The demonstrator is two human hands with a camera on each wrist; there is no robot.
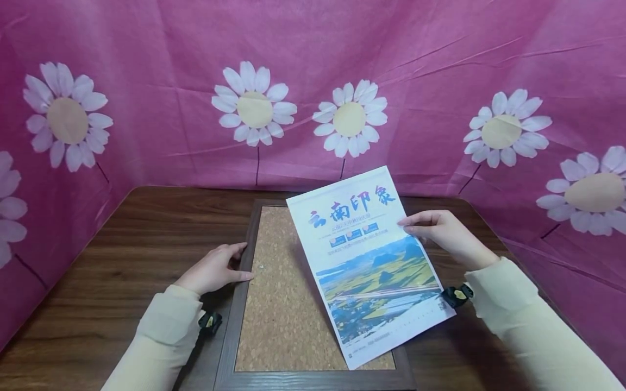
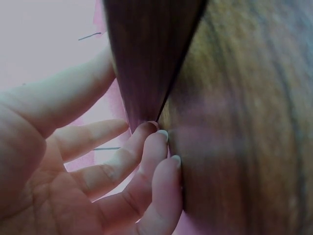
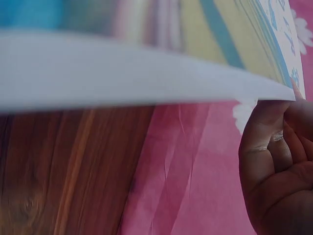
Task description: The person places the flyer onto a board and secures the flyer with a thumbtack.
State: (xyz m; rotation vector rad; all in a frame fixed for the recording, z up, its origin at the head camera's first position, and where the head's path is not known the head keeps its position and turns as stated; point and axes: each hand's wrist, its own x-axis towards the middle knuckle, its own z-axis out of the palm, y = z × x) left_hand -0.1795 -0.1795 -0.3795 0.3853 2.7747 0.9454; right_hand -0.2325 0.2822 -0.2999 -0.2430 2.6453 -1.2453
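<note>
A cork board [image 1: 274, 309] with a dark wooden frame lies flat in the middle of the table. My left hand [image 1: 212, 269] holds its left side, thumb over the frame and fingers against the outer edge; the left wrist view shows those fingers [image 2: 159, 161] along the frame [image 2: 146, 54]. Between thumb and fingers, my right hand [image 1: 442, 233] pinches the right edge of a printed poster [image 1: 376, 293] with Chinese lettering above a colourful landscape. The poster is tilted over the board and hides much of its right part. In the right wrist view, the poster's edge [image 3: 146, 73] bows slightly.
The brown wood-grain table [image 1: 132, 250] extends on both sides of the board. A pink cloth [image 1: 186, 43] with white daisies hangs behind it and at both sides. Dark wrist straps [image 1: 210, 322] show at the cuffs of light sleeves.
</note>
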